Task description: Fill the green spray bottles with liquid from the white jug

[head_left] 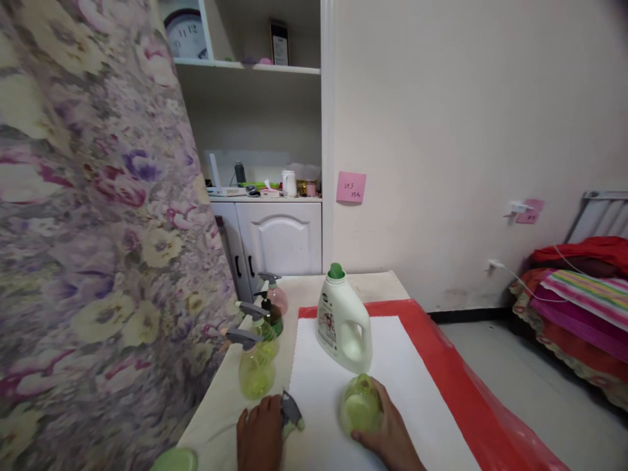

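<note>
Hands: L (260, 432) grips sprayer head (291, 413), R (387, 432) cups green bottle (361, 405) — jug (343, 320) behind, spray bottles (256, 366) left.

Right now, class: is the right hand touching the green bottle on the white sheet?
Touching. The head view shows the right hand wrapped around the green bottle.

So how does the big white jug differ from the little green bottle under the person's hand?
The white jug is taller, opaque, has a handle and wears a green cap; the green bottle is squat, see-through and looks topless. The jug stands free, while the right hand grips the bottle. The left hand holds a sprayer head. Both stand on the white sheet.
</note>
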{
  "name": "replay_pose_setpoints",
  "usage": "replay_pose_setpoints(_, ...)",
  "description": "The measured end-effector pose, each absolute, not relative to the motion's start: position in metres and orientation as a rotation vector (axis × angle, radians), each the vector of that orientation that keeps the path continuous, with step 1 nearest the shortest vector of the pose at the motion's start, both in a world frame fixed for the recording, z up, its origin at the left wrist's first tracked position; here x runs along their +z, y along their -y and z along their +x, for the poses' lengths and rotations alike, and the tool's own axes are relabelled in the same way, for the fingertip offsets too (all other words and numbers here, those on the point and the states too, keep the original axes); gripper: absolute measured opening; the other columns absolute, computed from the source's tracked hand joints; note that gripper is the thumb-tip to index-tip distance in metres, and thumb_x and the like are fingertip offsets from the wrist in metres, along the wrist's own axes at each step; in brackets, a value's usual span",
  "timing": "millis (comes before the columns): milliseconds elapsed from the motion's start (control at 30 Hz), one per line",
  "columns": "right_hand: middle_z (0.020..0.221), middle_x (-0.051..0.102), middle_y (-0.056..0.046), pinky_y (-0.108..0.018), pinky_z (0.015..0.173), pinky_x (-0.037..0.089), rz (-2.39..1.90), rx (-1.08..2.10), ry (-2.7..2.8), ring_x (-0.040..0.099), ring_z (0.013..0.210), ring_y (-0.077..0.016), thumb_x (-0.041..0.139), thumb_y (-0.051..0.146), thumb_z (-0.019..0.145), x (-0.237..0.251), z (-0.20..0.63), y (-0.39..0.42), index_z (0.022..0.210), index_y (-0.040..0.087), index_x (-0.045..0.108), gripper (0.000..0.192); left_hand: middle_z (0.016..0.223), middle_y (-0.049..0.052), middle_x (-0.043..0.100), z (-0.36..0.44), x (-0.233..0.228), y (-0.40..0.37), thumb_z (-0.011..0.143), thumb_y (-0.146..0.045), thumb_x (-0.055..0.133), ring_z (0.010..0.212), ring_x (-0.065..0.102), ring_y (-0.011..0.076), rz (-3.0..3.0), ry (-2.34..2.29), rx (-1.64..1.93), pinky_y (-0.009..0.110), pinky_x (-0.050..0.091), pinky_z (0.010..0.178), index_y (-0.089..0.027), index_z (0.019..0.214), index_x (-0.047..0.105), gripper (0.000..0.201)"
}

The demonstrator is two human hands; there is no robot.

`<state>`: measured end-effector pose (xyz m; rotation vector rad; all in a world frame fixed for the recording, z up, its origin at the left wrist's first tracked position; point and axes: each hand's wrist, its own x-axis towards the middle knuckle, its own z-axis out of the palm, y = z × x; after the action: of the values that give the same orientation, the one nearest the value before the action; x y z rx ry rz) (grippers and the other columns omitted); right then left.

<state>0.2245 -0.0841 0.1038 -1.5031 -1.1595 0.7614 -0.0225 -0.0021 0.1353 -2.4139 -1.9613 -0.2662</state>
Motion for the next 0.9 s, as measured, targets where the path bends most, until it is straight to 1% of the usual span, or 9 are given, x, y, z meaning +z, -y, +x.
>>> replay_pose_setpoints(133, 0.141, 0.053, -0.012, -0.046, 0.116, 0.031, -1.520, 0.708, 1.128, 0.046, 0.133, -0.0306, 0.077, 0.027, 0.055, 0.100, 0.251, 0.105, 0.134, 0.021, 0.039, 0.087, 0.111, 0.010, 0.071, -0.020, 0.140, 0.000, 0.086, -0.005, 0.032, 0.102, 0.065, 0.0238, -2.452, 1.951, -0.302, 0.041, 0.035, 0.096, -0.021, 0.111, 0.067, 0.046)
replay_pose_setpoints(233, 0.143, 0.050, -0.013, -0.047, 0.116, 0.031, -1.525, 0.689, 1.138, 0.045, 0.134, -0.0307, 0.076, 0.030, 0.056, 0.092, 0.261, 0.114, 0.134, 0.020, 0.037, 0.088, 0.106, 0.010, 0.071, -0.020, 0.143, 0.001, 0.085, -0.006, 0.033, 0.100, 0.065, 0.0247, -2.475, 1.935, -0.353, 0.039, 0.037, 0.092, -0.020, 0.107, 0.068, 0.044)
replay_pose_setpoints(367, 0.144, 0.049, -0.015, -0.047, 0.117, 0.030, -1.509, 0.675, 1.191, 0.043, 0.135, -0.0305, 0.075, 0.032, 0.059, 0.080, 0.266, 0.118, 0.135, 0.017, 0.035, 0.087, 0.105, 0.014, 0.070, -0.022, 0.150, 0.008, 0.080, -0.005, 0.032, 0.098, 0.065, 0.0293, -2.512, 1.920, -0.480, 0.042, 0.039, 0.089, -0.016, 0.106, 0.068, 0.045)
replay_pose_setpoints(467, 0.145, 0.048, -0.012, -0.045, 0.118, 0.029, -1.486, 0.646, 1.224, 0.042, 0.137, -0.0290, 0.074, 0.031, 0.061, 0.074, 0.266, 0.120, 0.137, 0.020, 0.033, 0.087, 0.107, 0.017, 0.069, -0.020, 0.161, 0.014, 0.076, -0.004, 0.032, 0.100, 0.064, 0.0325, -2.547, 1.908, -0.642, 0.046, 0.040, 0.091, -0.014, 0.108, 0.067, 0.048)
replay_pose_setpoints(600, 0.148, 0.045, -0.010, -0.046, 0.117, 0.031, -1.487, 0.658, 1.237, 0.041, 0.137, -0.0287, 0.075, 0.031, 0.062, 0.072, 0.266, 0.122, 0.140, 0.024, 0.029, 0.091, 0.109, 0.015, 0.070, -0.009, 0.179, 0.022, 0.074, -0.011, 0.038, 0.105, 0.062, 0.0334, -2.604, 1.903, -0.952, 0.046, 0.041, 0.094, -0.016, 0.108, 0.065, 0.044)
replay_pose_setpoints(700, 0.148, 0.046, -0.009, -0.045, 0.117, 0.031, -1.493, 0.668, 1.241, 0.042, 0.137, -0.0283, 0.075, 0.030, 0.062, 0.073, 0.266, 0.122, 0.141, 0.025, 0.028, 0.092, 0.110, 0.013, 0.070, 0.009, 0.194, 0.028, 0.076, -0.024, 0.047, 0.108, 0.061, 0.0331, -2.632, 1.917, -1.264, 0.046, 0.043, 0.096, -0.019, 0.107, 0.063, 0.036)
replay_pose_setpoints(800, 0.146, 0.048, -0.008, -0.044, 0.117, 0.033, -1.482, 0.655, 1.232, 0.044, 0.136, -0.0279, 0.074, 0.027, 0.061, 0.073, 0.266, 0.122, 0.140, 0.024, 0.030, 0.090, 0.115, 0.013, 0.068, 0.033, 0.208, 0.033, 0.075, -0.037, 0.056, 0.108, 0.061, 0.0323, -2.642, 1.931, -1.620, 0.046, 0.043, 0.096, -0.018, 0.110, 0.060, 0.040)
replay_pose_setpoints(900, 0.146, 0.049, -0.007, -0.043, 0.116, 0.034, -1.462, 0.628, 1.224, 0.045, 0.135, -0.0268, 0.073, 0.023, 0.061, 0.071, 0.266, 0.121, 0.140, 0.025, 0.031, 0.090, 0.114, 0.013, 0.069, 0.061, 0.222, 0.038, 0.072, -0.041, 0.062, 0.104, 0.063, 0.0303, -2.667, 1.925, -2.000, 0.046, 0.045, 0.095, -0.017, 0.111, 0.059, 0.046)
